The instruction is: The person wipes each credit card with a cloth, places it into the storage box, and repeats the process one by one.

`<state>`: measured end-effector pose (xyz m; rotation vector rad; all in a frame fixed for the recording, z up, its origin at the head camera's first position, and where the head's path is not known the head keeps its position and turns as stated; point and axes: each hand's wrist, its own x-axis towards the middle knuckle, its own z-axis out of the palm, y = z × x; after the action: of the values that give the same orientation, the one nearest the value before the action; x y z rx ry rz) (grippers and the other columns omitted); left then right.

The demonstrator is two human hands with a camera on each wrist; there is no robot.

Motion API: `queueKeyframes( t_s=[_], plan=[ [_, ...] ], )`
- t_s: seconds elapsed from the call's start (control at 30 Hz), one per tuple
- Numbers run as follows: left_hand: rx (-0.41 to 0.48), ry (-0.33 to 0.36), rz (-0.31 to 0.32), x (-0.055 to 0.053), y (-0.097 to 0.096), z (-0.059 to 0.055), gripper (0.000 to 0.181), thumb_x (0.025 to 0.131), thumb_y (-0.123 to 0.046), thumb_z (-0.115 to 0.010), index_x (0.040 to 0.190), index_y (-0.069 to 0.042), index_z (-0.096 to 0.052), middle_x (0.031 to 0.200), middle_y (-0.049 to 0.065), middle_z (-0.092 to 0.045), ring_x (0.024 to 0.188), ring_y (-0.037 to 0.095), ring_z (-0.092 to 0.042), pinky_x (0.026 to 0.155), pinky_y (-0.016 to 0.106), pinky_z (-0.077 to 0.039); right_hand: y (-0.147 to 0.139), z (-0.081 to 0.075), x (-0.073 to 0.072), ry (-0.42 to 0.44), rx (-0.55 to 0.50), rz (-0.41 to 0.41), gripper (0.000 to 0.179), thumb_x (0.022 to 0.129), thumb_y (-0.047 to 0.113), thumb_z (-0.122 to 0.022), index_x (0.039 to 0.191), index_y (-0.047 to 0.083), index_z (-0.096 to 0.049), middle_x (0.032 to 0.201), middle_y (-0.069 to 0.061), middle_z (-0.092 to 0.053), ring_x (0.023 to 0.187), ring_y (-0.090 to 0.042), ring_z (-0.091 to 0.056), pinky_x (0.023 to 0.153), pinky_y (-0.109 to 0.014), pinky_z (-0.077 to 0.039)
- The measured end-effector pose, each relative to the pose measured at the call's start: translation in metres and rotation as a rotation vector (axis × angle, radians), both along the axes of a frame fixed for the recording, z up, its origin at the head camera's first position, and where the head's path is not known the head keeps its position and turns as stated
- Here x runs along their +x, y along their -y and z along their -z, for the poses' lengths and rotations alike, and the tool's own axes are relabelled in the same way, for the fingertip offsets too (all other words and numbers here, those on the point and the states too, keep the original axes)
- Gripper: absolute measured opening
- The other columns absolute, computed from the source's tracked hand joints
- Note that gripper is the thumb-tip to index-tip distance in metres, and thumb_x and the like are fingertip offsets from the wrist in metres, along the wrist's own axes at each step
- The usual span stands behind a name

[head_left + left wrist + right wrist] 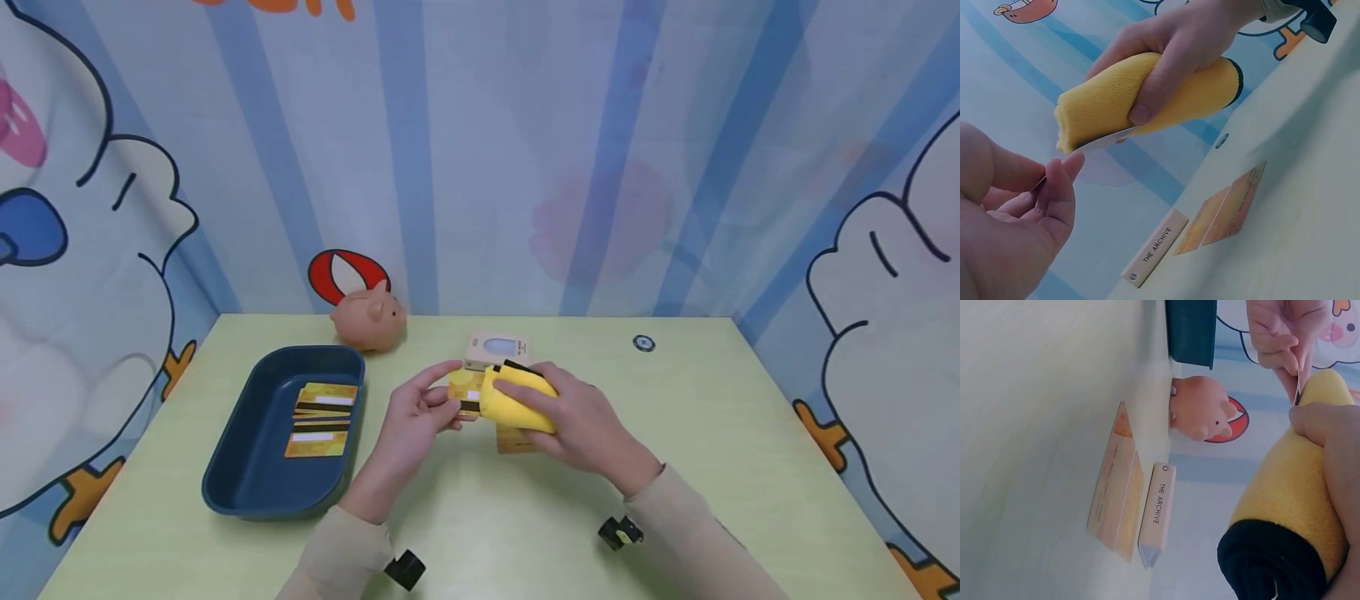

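Note:
My left hand [408, 421] pinches a gold card [467, 388] with a dark stripe by its left edge. My right hand [592, 425] grips a rolled yellow cloth [517, 404], its thumb along the side. The cloth has a black lining or end, seen in the right wrist view. The card's other edge lies against the roll's left end, by my right thumb; whether it goes inside I cannot tell. Below the hands, gold cards [1222, 212] lie on the table beside a small pale box [1157, 247] marked THE ARCHIVE. In the head view the cloth and right hand partly hide them.
A dark blue tray [247, 475] stands on the left, with several gold cards [318, 440] in it. Behind it is a pink piggy bank [371, 321]. A small round token [643, 342] lies at the back right. A patterned curtain [480, 167] hangs behind the table.

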<state>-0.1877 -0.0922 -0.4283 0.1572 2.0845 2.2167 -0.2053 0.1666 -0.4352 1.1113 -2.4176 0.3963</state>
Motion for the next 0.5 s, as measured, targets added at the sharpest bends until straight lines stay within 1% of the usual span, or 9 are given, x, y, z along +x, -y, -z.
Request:
queueKeyframes(
  t_s=[0.1,0.2,0.3,0.4,0.5],
  plan=[
    [-0.005,-0.002,-0.007,0.000,0.002,-0.002,0.052,0.103,0.007,-0.057,0.150,-0.013,-0.056,0.125,0.023,-0.073,0.089,0.023,-0.077,0.075,0.025,-0.061,-0.002,0.002,-0.001,-0.004,0.001,-0.001,0.069,0.090,0.026,-0.081,0.153,0.034,-0.054,0.125,-0.017,-0.060,0.088,-0.022,-0.058,0.065,-0.037,-0.058],
    [-0.016,0.005,-0.014,0.001,0.004,-0.004,0.052,0.103,0.007,-0.057,0.151,-0.013,-0.056,0.124,0.020,-0.074,0.088,0.022,-0.077,0.076,0.024,-0.061,-0.005,0.003,-0.001,-0.005,0.008,0.002,0.068,0.090,0.027,-0.081,0.153,0.034,-0.054,0.127,-0.017,-0.060,0.090,-0.023,-0.059,0.066,-0.038,-0.058],
    [-0.040,0.009,-0.009,0.002,0.007,-0.006,0.052,0.103,0.008,-0.057,0.151,-0.012,-0.055,0.123,0.021,-0.074,0.087,0.023,-0.077,0.076,0.025,-0.061,-0.008,0.005,-0.001,-0.005,0.007,-0.004,0.067,0.091,0.027,-0.080,0.152,0.034,-0.054,0.127,-0.017,-0.060,0.091,-0.023,-0.060,0.066,-0.039,-0.058],
    [-0.101,0.011,0.000,0.004,0.011,-0.009,0.052,0.102,0.008,-0.057,0.151,-0.011,-0.055,0.122,0.021,-0.074,0.087,0.024,-0.076,0.077,0.026,-0.061,-0.012,0.008,-0.002,-0.017,0.007,-0.007,0.068,0.090,0.027,-0.079,0.152,0.034,-0.054,0.127,-0.017,-0.060,0.090,-0.022,-0.059,0.063,-0.038,-0.057],
    [-0.178,0.012,0.027,0.006,0.019,-0.015,0.052,0.102,0.007,-0.058,0.151,-0.009,-0.053,0.125,0.022,-0.073,0.089,0.024,-0.075,0.079,0.026,-0.062,-0.017,0.011,-0.002,-0.022,0.004,0.001,0.070,0.088,0.028,-0.080,0.153,0.035,-0.054,0.126,-0.017,-0.060,0.089,-0.022,-0.058,0.061,-0.038,-0.056]
  ],
)
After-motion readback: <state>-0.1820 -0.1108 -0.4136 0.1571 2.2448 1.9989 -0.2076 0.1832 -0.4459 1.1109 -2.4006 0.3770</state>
